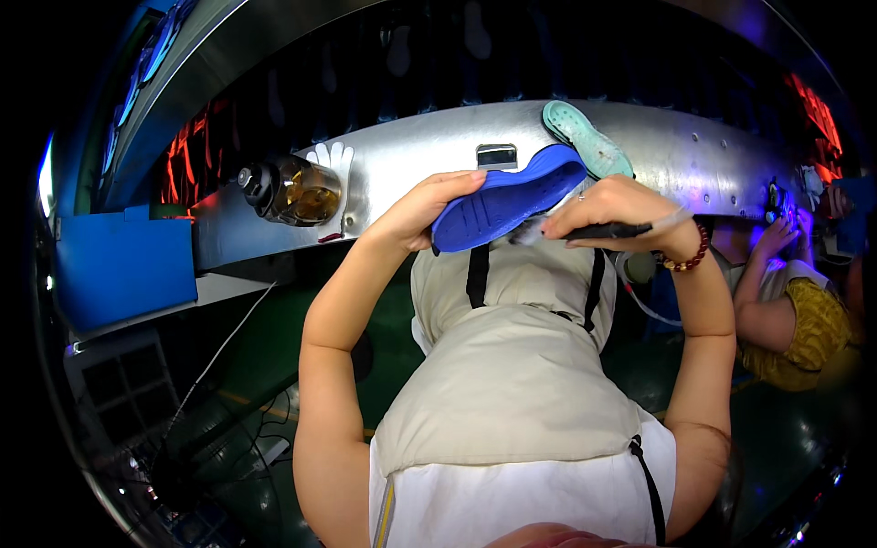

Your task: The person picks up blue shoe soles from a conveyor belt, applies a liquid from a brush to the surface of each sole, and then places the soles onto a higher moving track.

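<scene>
A blue shoe sole (498, 212) with a raised rim hangs tilted above my lap, at the near edge of the metal bench. My left hand (437, 203) grips its left end, thumb on top of the rim. In my right hand (607, 203) is a black-handled brush (610, 232), its pale bristles at the lower edge of the sole; whether they touch it I cannot tell. Clear tubing appears to run from the handle's far end. Just beyond my right hand, a mint-green shoe sole (585, 137) dotted with small holes lies on the bench.
A lidded bottle of brown liquid (306, 192) stands at the left of the metal bench (411, 146), beside a white glove (336, 163). A dark rectangular piece (497, 156) is behind the blue sole. At far right another person's arm (763, 283) reaches to the bench. A blue box (123, 265) stands left.
</scene>
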